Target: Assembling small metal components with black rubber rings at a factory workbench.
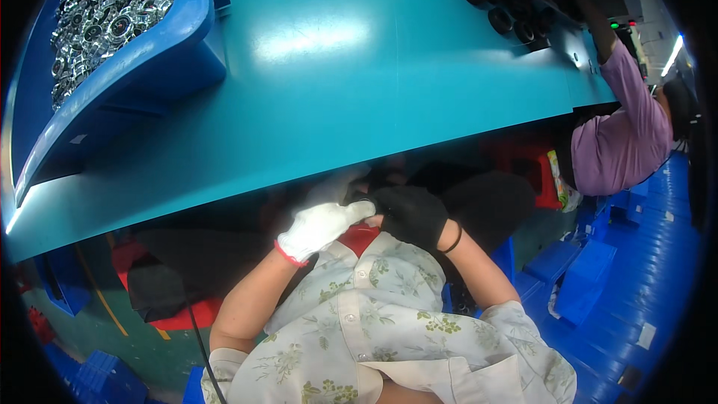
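My left hand (314, 230), in a white glove with a red cuff edge, is closed in front of my lap, its thumb against the other glove. My right hand (410, 215), in a black glove with a dark band at the wrist, has its fingers curled in and touches the left. Something dark sits where the fingertips meet, but it is too small and shaded to name. Both hands are just below the near edge of the teal tabletop (359, 105). A piece of red cloth (359, 239) shows beneath them.
A blue bin (149, 49) on the table at left holds many shiny ring-shaped parts (101, 22). Black round parts (512, 19) lie at the far right, near a co-worker's purple sleeve (628, 82). Blue crates (587, 277) and a red stool (535, 176) stand at right.
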Demonstrator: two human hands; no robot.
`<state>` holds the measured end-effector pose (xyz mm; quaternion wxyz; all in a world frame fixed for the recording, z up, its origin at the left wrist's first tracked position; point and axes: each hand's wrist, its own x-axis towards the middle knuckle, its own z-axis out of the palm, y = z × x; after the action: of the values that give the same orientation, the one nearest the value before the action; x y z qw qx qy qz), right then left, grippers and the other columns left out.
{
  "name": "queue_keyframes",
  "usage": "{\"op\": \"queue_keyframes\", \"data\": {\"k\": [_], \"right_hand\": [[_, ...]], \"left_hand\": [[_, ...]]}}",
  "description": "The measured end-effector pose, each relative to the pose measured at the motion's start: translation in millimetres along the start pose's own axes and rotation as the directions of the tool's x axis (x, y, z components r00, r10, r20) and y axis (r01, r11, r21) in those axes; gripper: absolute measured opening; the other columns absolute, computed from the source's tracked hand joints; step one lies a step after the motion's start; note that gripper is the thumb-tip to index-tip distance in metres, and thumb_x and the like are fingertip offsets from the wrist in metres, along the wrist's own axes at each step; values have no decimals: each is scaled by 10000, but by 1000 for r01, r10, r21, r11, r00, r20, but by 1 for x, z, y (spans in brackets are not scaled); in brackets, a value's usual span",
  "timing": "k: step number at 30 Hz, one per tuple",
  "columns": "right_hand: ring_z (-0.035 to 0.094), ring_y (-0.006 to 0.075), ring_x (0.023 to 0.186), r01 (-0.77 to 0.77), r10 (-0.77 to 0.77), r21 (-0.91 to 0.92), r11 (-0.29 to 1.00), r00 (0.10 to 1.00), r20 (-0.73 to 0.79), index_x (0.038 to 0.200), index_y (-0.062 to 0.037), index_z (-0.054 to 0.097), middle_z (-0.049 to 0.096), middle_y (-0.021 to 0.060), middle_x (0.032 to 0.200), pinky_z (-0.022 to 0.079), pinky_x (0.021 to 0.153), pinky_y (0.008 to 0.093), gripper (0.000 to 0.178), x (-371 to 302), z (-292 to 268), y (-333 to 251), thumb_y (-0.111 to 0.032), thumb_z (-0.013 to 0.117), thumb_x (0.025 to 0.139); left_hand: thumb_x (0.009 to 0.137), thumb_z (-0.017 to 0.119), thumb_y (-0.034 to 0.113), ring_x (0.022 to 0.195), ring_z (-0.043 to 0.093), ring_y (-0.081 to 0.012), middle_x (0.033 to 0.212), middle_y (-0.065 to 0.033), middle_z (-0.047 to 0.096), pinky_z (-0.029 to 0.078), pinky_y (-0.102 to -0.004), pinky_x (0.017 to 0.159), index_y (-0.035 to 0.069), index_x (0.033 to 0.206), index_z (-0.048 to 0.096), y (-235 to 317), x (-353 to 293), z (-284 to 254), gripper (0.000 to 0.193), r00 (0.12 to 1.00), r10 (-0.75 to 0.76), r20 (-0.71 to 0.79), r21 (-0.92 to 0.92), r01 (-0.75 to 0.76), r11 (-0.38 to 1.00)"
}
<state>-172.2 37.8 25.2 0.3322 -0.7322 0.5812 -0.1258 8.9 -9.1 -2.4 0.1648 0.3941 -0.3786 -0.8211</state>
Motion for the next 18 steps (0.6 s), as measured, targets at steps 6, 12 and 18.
{"op": "queue_keyframes", "data": {"k": [6,12,18], "right_hand": [[631,310,709,-82,91,76,994,987,-129,902,-71,624,641,99,798,500,624,408,293,-4,5,4,-243,754,703],[587,318,640,56,-68,-76,995,984,-164,795,-99,601,600,94,726,461,564,407,217,-1,8,3,-127,739,629],[620,274,687,-42,41,-3,999,991,-131,895,-89,653,632,76,783,491,611,387,371,-6,6,6,-378,779,698]], "left_hand": [[810,626,-4,861,626,-189,1116,-152,548,530,-271,798,-79,1328,401,-18,2,-1,570,999,11,31,-16,-11,1000],[795,618,-33,847,626,-191,1122,-165,532,528,-275,774,-101,1320,390,-14,2,5,576,993,112,-32,1,-112,994],[860,581,47,887,633,-202,1111,-157,595,522,-306,793,-43,1282,475,7,-4,1,444,999,32,1,-84,-32,996]]}}
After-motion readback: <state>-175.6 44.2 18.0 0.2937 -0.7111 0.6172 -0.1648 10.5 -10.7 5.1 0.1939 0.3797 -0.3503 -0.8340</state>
